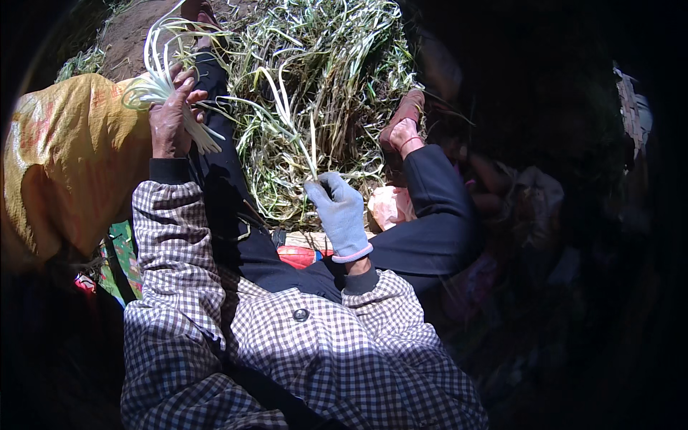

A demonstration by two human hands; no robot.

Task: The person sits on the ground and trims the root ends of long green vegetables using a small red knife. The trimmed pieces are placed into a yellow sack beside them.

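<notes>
My bare left hand grips a bundle of pale, long-stemmed shoots, perhaps garlic chives, at the upper left. Their cut-looking ends stick out below the fingers, and the tops curl above them. A blue-grey knitted glove with a pink cuff covers my right hand. Between its thumb and fingertips is the lower end of a thin pale shoot, whose leaves fan up and to the left. Beyond it lies a large heap of loose stalks and leaves, between my legs.
A yellow woven sack bulges at the left beside my left arm. A crumpled pinkish plastic bag lies by my bent right leg, and a red object sits near my lap. Deep shadow hides much of the right side, where part of a person's arm shows dimly.
</notes>
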